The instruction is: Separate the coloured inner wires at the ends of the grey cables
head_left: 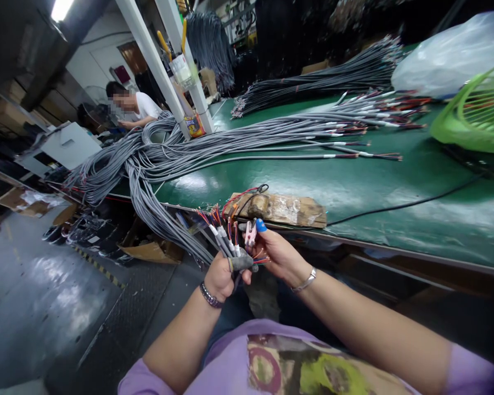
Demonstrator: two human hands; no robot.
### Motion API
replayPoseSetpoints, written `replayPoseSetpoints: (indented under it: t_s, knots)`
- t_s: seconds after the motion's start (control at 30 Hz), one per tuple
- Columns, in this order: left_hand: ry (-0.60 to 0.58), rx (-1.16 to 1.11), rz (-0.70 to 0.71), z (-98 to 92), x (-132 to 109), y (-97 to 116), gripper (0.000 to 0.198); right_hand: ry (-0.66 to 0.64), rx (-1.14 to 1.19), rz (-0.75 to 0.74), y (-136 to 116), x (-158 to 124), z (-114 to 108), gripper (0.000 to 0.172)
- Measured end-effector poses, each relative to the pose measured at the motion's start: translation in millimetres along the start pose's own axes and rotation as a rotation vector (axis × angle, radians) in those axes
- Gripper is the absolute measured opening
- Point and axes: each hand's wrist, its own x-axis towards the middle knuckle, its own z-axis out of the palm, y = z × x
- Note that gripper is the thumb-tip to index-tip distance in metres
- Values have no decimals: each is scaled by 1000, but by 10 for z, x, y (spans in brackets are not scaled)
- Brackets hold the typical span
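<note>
Smooth, round grey cables [221,241] are fanning upward from the left hand [222,275], their white-banded ends splaying into thin red, orange and dark wires. That hand is closing around the bunch, which is lying too tightly to count. The right hand [286,255] is pinching one small, pale pink tool [251,235] just beside the wire ends, and one smooth blue fingertip cover [260,225] is showing there. Beyond both hands, one rough wooden board [315,213], partly wrapped in shiny clear tape, is resting along the edge of the glossy green surface [399,206]. Farther back, two long bundles are stretching across it: grey cords [230,140] and darker cords [308,85]
</note>
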Motion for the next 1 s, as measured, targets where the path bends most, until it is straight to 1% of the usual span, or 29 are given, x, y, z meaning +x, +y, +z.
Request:
replayPoseSetpoints:
  t_s: [0.13, 0.23, 0.33, 0.4, 0.47, 0.53, 0.63, 0.73, 0.8, 0.9, 1.0]
  knots:
    - [0, -2, 12, -7, -13, -10, 24, -27, 48, 40, -12, -25, -6, 36]
    - [2, 21, 48, 6, -64, -14, 22, -64, 79, 94, -40, -61, -22, 40]
    - [42, 75, 106, 57, -151, -39, 21, -97, 67, 147, -66, -88, -49, 45]
    - [87, 112, 148, 97, -211, -72, 21, -106, 47, 163, -72, -100, -61, 42]
    - [124, 131, 194, 124, -254, -105, 22, -102, 18, 136, -68, -107, -63, 34]
    - [145, 126, 240, 134, -271, -125, 22, -91, -10, 77, -58, -114, -53, 29]
    - [146, 125, 279, 135, -258, -115, 24, -79, -25, 10, -46, -122, -31, 28]
    - [143, 139, 280, 147, -221, -77, 28, -64, -19, 22, -50, -117, -17, 32]
    - [146, 137, 264, 162, -197, -56, 27, -65, -33, 42, -58, -105, -18, 34]
    - [160, 122, 238, 181, -170, -39, 24, -86, -48, 13, -61, -80, -32, 32]
    - [171, 103, 216, 190, -153, -37, 23, -59, -29, 4, -45, -57, -51, 30]
